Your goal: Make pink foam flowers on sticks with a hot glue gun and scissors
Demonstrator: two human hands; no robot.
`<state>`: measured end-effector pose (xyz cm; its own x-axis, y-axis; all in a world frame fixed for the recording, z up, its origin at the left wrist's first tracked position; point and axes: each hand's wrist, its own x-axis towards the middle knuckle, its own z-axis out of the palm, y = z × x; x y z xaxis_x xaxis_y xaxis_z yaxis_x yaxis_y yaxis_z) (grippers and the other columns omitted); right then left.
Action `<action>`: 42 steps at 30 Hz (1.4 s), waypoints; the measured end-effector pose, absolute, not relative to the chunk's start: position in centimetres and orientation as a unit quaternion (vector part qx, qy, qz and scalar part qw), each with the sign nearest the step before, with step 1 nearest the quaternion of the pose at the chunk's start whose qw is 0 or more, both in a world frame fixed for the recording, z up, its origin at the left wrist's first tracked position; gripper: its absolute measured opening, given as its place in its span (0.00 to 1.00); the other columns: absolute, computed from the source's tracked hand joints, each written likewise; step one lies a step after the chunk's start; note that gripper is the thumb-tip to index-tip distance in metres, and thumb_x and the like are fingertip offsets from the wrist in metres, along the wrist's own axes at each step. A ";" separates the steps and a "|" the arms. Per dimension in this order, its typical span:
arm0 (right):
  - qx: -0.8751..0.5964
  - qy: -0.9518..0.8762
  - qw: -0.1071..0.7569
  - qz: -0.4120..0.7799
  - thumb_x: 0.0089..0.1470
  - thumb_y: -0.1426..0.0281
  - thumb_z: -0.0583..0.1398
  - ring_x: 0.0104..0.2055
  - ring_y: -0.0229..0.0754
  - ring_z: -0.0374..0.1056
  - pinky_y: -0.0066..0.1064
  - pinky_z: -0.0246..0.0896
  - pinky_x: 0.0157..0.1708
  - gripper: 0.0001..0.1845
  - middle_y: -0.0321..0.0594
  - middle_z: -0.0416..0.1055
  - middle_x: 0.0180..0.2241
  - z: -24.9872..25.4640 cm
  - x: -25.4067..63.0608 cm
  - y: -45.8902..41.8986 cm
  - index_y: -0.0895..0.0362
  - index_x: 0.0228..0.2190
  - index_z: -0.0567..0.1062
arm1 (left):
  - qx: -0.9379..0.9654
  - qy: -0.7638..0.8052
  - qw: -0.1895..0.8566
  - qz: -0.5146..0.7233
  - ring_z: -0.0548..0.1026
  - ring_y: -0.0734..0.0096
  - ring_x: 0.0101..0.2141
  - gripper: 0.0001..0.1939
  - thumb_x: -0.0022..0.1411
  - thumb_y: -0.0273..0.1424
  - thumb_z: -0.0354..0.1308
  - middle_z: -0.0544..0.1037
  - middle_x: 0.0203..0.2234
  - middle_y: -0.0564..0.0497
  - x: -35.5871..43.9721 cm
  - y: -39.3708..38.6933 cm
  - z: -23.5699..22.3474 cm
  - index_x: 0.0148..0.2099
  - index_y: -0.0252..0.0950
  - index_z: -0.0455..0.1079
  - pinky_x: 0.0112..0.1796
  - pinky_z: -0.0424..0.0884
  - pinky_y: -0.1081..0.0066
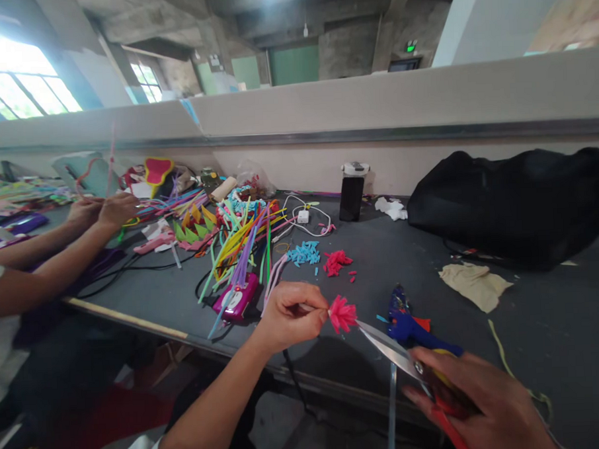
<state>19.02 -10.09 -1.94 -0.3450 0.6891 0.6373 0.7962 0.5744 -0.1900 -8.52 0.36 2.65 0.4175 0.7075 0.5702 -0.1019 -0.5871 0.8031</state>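
Between the thumb and forefinger of my left hand (294, 316) is pinched a pink fuzzy flower (342, 314), its petals pointing right. My right hand (490, 398) is wrapped round the red handles of a pair of scissors (387, 343). The blade tips reach the flower's right edge; whether they touch it I cannot tell. Just behind the scissors a blue glue gun (408, 325) lies on the table. Beyond my left hand are a pile of short pink pieces (336, 262) and a pile of short blue pieces (304, 252).
Left of my hands, loose pipe cleaners (241, 253) lie across a purple box (236, 299). At the back stand a phone (350, 198) and a white-lidded bottle (355, 168). A black bag (507, 205) and beige cloth (473, 284) lie right. A co-worker's hands (103, 210) work at far left.
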 end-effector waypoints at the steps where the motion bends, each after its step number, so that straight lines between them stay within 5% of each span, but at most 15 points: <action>1: -0.457 -0.815 0.349 -0.078 0.54 0.63 0.62 0.22 0.34 0.72 0.24 0.65 0.24 0.14 0.33 0.78 0.26 -1.9 19.0 -10.1 0.53 0.42 0.73 | 0.738 0.205 0.405 0.499 0.59 0.81 0.17 0.10 0.55 0.27 0.61 0.65 0.15 0.54 -8.5 0.4 2.6 0.23 0.32 0.70 0.18 0.51 0.78; 42: -0.450 -0.820 0.337 -0.105 0.54 0.64 0.62 0.24 0.35 0.74 0.24 0.66 0.25 0.15 0.34 0.78 0.27 -1.5 19.1 -10.1 0.54 0.43 0.73 | 0.747 0.216 0.396 0.488 0.59 0.80 0.17 0.11 0.55 0.30 0.59 0.65 0.14 0.54 -8.6 0.3 2.7 0.22 0.32 0.69 0.19 0.52 0.76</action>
